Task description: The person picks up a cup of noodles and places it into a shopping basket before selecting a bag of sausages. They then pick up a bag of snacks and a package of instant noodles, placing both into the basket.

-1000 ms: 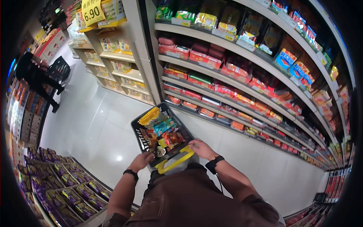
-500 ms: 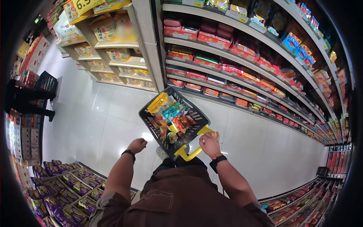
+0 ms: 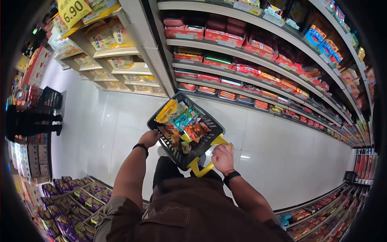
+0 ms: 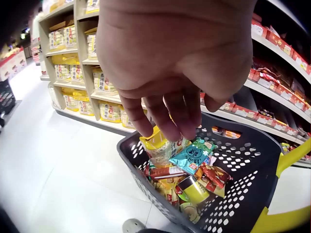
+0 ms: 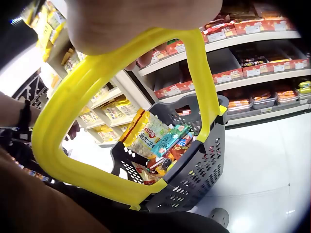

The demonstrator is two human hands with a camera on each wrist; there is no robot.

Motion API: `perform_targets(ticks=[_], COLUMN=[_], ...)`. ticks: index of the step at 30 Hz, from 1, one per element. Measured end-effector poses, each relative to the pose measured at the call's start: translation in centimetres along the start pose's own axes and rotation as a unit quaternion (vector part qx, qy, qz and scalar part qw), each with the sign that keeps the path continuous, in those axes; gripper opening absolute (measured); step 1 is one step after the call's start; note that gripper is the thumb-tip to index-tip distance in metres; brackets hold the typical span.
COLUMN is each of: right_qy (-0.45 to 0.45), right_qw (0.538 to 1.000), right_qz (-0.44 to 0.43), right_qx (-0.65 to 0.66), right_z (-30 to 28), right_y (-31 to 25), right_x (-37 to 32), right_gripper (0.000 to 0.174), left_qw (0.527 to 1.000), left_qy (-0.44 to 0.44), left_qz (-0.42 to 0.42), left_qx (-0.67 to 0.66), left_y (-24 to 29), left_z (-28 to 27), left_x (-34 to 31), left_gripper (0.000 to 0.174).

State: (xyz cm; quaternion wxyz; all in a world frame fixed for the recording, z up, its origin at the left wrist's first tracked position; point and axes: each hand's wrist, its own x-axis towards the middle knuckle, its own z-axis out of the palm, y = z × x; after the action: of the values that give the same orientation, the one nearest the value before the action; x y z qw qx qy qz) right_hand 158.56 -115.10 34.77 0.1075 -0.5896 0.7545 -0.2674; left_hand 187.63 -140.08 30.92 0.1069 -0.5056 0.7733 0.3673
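Observation:
A dark grey shopping basket [image 3: 213,151] on wheels or hanging low stands in front of the person's legs. My right hand [image 3: 223,156] grips its yellow handle [image 5: 204,77], fingers curled round the bar. At the basket's left rim is my left hand [image 3: 150,138], its fingers loosely bent and holding nothing. In the left wrist view those fingers overlap a yellow-topped food bag [image 4: 156,143] in the basket. Beside that bag lie a teal snack packet [image 4: 192,158], a red packet [image 4: 217,174] and a yellow and black jar [image 4: 194,190].
Shelves [image 3: 201,44] of red-boxed packaged foods line the right side. A wooden rack [image 3: 129,86] with yellow bags stands ahead, under a price sign [image 3: 72,12]. Purple packets [image 3: 66,222] fill a bin at lower left. Another person [image 3: 34,123] stands at far left near a dark basket [image 3: 49,99].
My left hand left the near side of the basket, swung out left, then came back to its left rim. The basket shifted slightly right in view, my right hand staying on the handle.

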Motion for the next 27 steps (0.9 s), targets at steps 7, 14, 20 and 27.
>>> perform_targets(ticks=[7,14,20,27], right_qy=[-0.017,-0.075,-0.124,-0.17], right_qw=[1.0,0.992,0.979,0.967], right_qz=[0.019,0.067,0.112,0.125], right_qx=[-0.018,-0.078,-0.12,-0.143], right_z=[0.0,-0.3,-0.6,-0.9], right_y=[-0.3,-1.2,-2.0,-2.0], right_x=[0.2,1.4,2.3,2.6], right_gripper=[0.008,0.011,0.012,0.015], left_qw=[0.995,0.987,0.978,0.975], left_qy=[-0.042,-0.071,-0.083,-0.1], left_qz=[-0.035,-0.046,-0.04,-0.038], left_qx=[0.086,0.136,0.188,0.192], left_y=[0.9,-1.7,-4.2,-4.7], left_z=[-1.8,0.8,4.3,5.2], left_x=[9.1,18.0,22.7,25.8], left_gripper=[0.029,0.038,0.046,0.031])
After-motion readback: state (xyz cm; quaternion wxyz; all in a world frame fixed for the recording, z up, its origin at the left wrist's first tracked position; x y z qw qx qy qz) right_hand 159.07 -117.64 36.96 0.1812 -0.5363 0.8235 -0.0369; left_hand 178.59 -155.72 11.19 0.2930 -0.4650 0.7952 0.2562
